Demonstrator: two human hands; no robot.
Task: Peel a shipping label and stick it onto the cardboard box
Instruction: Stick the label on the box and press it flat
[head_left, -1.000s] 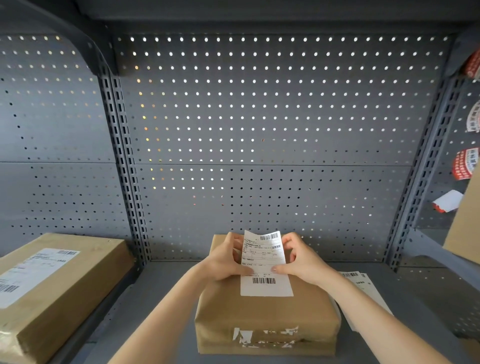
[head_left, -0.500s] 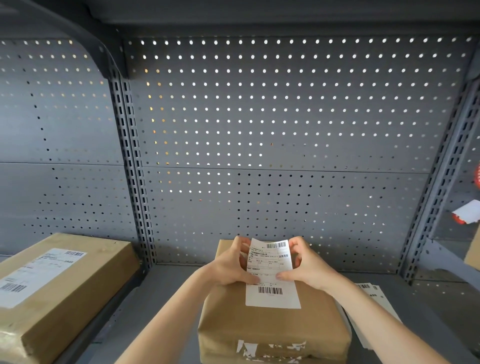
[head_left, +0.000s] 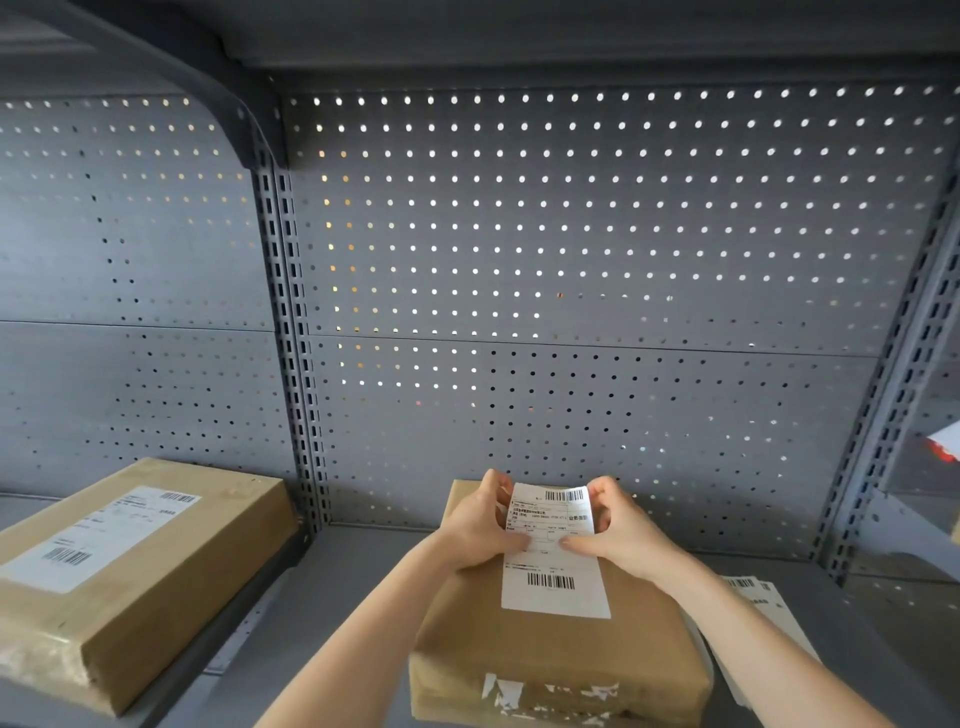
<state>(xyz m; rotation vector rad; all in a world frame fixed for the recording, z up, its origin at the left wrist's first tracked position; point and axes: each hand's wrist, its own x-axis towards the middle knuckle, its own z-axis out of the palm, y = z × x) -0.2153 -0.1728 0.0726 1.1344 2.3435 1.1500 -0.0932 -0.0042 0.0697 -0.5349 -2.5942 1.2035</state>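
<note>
A brown cardboard box (head_left: 561, 654) lies on the grey shelf in front of me. A white shipping label (head_left: 553, 561) with barcodes lies lengthwise on its top; the lower half rests flat on the box and the upper half curls up off it. My left hand (head_left: 480, 527) pinches the label's left edge, thumb on its face. My right hand (head_left: 618, 530) pinches the right edge the same way. Torn white label scraps show on the box's front face.
A second brown box (head_left: 130, 566) bearing a stuck label sits on the shelf bay to the left. Loose label sheets (head_left: 763, 618) lie on the shelf (head_left: 353, 597) right of my box. Perforated grey back panel (head_left: 571, 260) and slotted uprights close the rear.
Both hands keep hold of the label over the box. The curled upper part of the label has come a little lower toward the box top. The camera view has shifted slightly.
</note>
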